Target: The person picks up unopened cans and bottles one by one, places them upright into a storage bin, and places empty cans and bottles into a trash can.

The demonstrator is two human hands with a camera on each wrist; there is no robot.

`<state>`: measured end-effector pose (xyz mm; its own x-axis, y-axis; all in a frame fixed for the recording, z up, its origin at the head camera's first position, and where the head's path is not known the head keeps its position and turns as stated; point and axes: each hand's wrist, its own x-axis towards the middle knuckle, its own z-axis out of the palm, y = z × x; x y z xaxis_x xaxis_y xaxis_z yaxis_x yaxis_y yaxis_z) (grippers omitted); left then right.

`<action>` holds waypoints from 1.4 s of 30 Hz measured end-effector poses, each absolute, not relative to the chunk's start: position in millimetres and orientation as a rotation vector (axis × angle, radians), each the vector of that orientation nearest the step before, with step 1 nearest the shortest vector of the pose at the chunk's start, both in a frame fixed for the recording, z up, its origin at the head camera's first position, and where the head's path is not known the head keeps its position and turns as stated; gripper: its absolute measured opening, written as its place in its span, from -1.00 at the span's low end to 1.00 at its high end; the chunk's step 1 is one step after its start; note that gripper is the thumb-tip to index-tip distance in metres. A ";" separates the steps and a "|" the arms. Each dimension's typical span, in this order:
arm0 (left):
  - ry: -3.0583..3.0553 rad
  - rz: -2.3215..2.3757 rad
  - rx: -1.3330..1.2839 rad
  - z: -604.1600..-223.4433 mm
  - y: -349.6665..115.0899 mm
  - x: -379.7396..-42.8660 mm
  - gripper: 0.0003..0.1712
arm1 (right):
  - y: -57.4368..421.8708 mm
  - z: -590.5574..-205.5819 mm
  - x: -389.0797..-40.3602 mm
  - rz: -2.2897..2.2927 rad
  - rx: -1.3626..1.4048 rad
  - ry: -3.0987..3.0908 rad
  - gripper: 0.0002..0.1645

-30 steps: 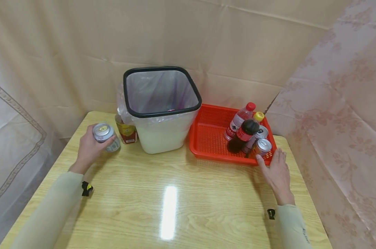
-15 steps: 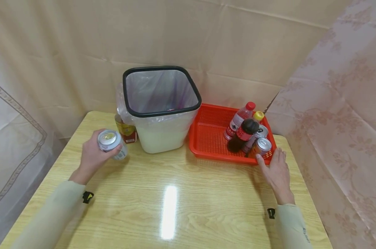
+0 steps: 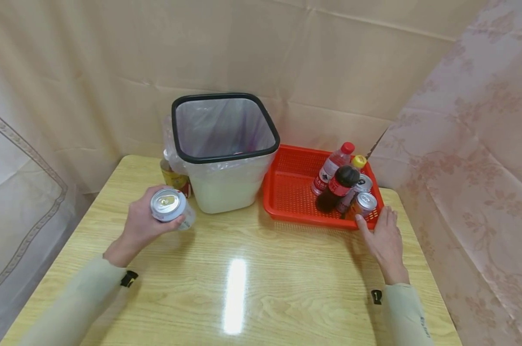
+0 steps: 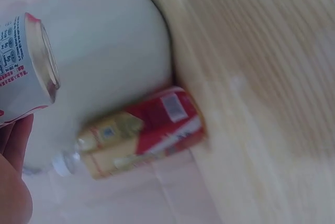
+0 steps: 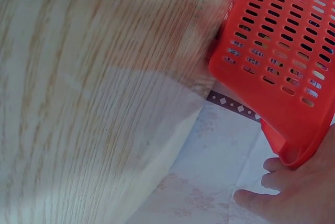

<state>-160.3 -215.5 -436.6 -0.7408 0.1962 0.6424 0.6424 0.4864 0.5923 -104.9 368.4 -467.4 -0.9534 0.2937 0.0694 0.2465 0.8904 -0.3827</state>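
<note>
My left hand (image 3: 145,218) grips a light-coloured drink can (image 3: 167,204) around its side, the top facing up. The left wrist view shows the same can (image 4: 23,67) at its left edge, with printed text on its wall. It appears held above the table, left of the bin. My right hand (image 3: 383,240) rests on the front right corner of a red plastic basket (image 3: 287,211), thumb on the rim and fingers fairly straight along the side. The right wrist view shows that hand (image 5: 301,195) against the slotted basket wall (image 5: 272,62).
A pale bin (image 3: 222,190) with a black rim and plastic liner stands at the back. Beside it is a bottle (image 3: 176,181) with a yellow and red label. In the basket are a red-capped bottle (image 3: 330,168), a cola bottle (image 3: 336,190), a yellow-capped bottle (image 3: 359,162) and cans (image 3: 365,204).
My left hand has carried the can to the right and nearer to me, across the front of the labelled bottle. The right hand and basket have stayed in place.
</note>
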 end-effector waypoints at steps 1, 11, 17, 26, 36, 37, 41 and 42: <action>-2.224 -1.188 -0.719 -435.5 -212.3 -159.2 0.03 | 368.6 -467.7 -105.0 0.568 -0.420 -2.932 0.28; -2.109 -1.174 -1.005 -425.3 -167.3 -152.9 -0.11 | 365.8 -468.9 -108.5 0.568 -0.422 -2.940 0.30; -2.020 -1.142 -1.144 -415.1 -131.6 -152.5 -0.17 | 364.1 -468.9 -110.2 0.572 -0.417 -2.943 0.31; -1.994 -1.093 -1.306 -398.6 -68.9 -154.9 -0.22 | 363.6 -469.0 -110.0 0.566 -0.413 -2.941 0.30; -2.130 -1.127 -1.292 -382.6 -1.9 -155.7 -0.18 | 364.2 -467.9 -108.9 0.581 -0.437 -2.938 0.29; -2.143 -1.138 -1.288 -382.3 5.3 -156.1 -0.19 | 364.2 -467.8 -108.1 0.581 -0.445 -2.939 0.29; -2.213 -1.167 -1.259 -381.6 33.2 -157.5 -0.17 | 365.4 -468.3 -106.4 0.575 -0.470 -2.943 0.28; -2.238 -1.186 -1.251 -381.7 39.8 -157.5 -0.17 | 365.7 -468.4 -106.3 0.570 -0.472 -2.944 0.28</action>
